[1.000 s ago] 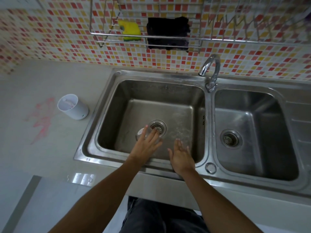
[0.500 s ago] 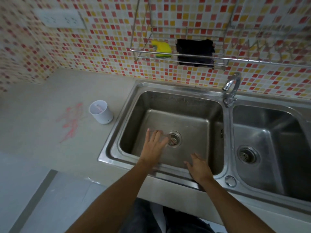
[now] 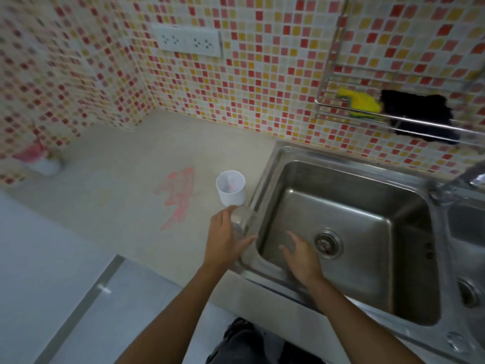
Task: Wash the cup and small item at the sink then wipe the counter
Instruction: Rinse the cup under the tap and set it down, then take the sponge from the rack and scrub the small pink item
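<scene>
My left hand [image 3: 225, 240] grips a small clear glass item [image 3: 242, 219] over the left rim of the sink [image 3: 265, 185], just in front of the white cup. The white cup [image 3: 231, 187] stands upright on the beige counter [image 3: 118, 200] beside the sink, with something pink inside. My right hand [image 3: 301, 256] hovers with fingers spread inside the left basin, near the drain [image 3: 326, 243]. A red smear [image 3: 177, 195] marks the counter left of the cup.
A wire rack [image 3: 393, 119] on the tiled wall holds a yellow sponge [image 3: 359, 102] and a dark cloth [image 3: 417, 114]. The faucet [image 3: 472, 177] sits at the right edge. A wall socket [image 3: 187, 43] is above the counter. A blurred pink-and-white object [image 3: 42, 158] stands far left.
My left hand lifted the clear item out of the basin and carried it left to the sink's rim near the white cup. The view swung left. The right hand stayed in the basin.
</scene>
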